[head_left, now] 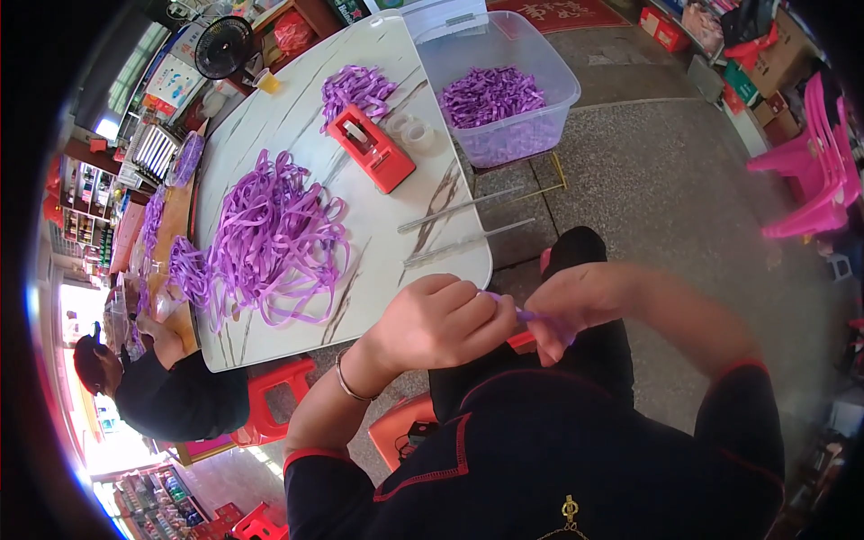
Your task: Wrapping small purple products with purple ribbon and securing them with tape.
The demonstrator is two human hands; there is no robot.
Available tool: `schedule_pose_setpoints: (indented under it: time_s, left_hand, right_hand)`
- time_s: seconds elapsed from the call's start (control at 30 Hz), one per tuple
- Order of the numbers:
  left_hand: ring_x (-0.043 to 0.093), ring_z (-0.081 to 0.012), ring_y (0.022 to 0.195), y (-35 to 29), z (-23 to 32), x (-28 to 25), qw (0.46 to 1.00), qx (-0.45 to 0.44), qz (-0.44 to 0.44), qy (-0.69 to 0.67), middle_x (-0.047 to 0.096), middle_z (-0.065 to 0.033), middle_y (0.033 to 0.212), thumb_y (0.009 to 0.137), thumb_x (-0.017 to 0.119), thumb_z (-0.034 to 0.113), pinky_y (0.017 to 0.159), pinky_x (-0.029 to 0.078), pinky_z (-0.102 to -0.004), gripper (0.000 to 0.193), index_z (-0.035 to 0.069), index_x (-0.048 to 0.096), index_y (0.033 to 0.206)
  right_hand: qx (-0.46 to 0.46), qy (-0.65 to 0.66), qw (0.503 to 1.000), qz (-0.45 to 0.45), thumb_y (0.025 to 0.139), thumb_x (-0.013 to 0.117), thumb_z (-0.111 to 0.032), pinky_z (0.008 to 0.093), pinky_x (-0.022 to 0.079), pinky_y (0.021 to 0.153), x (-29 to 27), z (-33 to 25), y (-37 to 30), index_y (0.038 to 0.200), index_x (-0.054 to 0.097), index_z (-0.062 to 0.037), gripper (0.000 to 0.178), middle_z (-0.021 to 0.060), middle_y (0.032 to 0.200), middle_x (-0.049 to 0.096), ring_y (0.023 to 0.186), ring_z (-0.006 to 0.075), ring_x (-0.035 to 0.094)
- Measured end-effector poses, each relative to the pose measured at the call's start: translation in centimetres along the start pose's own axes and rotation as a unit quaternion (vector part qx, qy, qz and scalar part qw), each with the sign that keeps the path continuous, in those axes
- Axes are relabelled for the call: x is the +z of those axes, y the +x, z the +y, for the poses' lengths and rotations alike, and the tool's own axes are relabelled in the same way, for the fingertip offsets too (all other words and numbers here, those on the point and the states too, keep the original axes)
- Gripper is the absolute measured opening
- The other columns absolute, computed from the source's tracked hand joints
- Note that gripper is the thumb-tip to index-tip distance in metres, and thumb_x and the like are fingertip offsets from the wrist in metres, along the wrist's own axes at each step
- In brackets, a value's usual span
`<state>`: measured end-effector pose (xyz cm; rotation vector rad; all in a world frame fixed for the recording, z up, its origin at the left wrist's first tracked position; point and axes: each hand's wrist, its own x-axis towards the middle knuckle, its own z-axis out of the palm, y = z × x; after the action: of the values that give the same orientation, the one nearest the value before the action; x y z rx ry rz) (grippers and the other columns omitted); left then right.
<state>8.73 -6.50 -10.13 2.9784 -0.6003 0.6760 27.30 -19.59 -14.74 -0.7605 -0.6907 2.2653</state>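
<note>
My left hand (443,322), with a bangle on its wrist, is closed in front of my lap, just off the table's near corner. Between it and my right hand (576,301) shows a short piece of purple ribbon (525,315). The right fingers also close on that ribbon; its ends are hidden by the hands. To the left, a big tangled heap of purple ribbon loops (274,238) lies on the white marbled table (369,292). Farther back stands a red tape dispenser (372,150), next to clear tape rolls (414,133) and a smaller purple ribbon pile (355,88).
A clear plastic bin (562,103) of purple ribbon pieces stands beyond the table's right edge. Two thin metal rods (468,243) jut over that edge. On the left, a person (171,387) sits near more ribbon. Pink plastic chairs (814,166) stand at the right.
</note>
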Motion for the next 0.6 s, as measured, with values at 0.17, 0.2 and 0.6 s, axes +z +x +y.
schedule_pose_setpoints:
  time_s: [0.17, 0.2, 0.6]
  left_hand:
    - [0.050, -0.0144, 0.051, -0.1, -0.5, 0.3, 0.990, -0.061, -0.001, -0.125, 0.050, -0.0022, 0.062, 0.071, 0.063, 0.010, 0.044, 0.039, -0.0260, 0.012, 0.003, 0.058, 0.079]
    - [0.050, -0.0144, 0.051, -0.3, -0.3, 0.7, 0.990, -0.060, -0.001, -0.126, 0.050, -0.0022, 0.062, 0.071, 0.063, 0.010, 0.044, 0.039, -0.0260, 0.012, 0.003, 0.058, 0.079]
    - [0.050, -0.0040, 0.061, -0.8, -0.3, 2.4, 0.586, -0.389, -0.072, -0.707, 0.054, 0.0013, 0.069, 0.091, 0.050, 0.016, 0.054, 0.038, -0.0166, 0.018, 0.003, 0.057, 0.082]
  right_hand:
    - [-0.082, 0.017, 0.996, -0.026, 0.091, 0.048, -0.023, 0.0361, 0.045, 0.080, -0.6, 0.5, 0.5, 0.083, 0.059, 0.0001, 0.027, 0.0086, 0.078, 0.061, 0.080, 0.0208, 0.060]
    - [-0.082, 0.018, 0.996, -0.025, 0.091, 0.048, -0.023, 0.0361, 0.045, 0.080, -0.4, 0.2, 0.5, 0.083, 0.059, 0.0001, 0.027, 0.0086, 0.078, 0.061, 0.080, 0.0208, 0.060]
    - [-0.219, -0.270, 0.928, 0.138, 0.091, 0.048, -0.031, 0.0274, 0.041, 0.064, 0.0, -0.2, -0.5, 0.084, 0.061, -0.0034, 0.031, 0.0009, 0.075, 0.061, 0.070, 0.0081, 0.055]
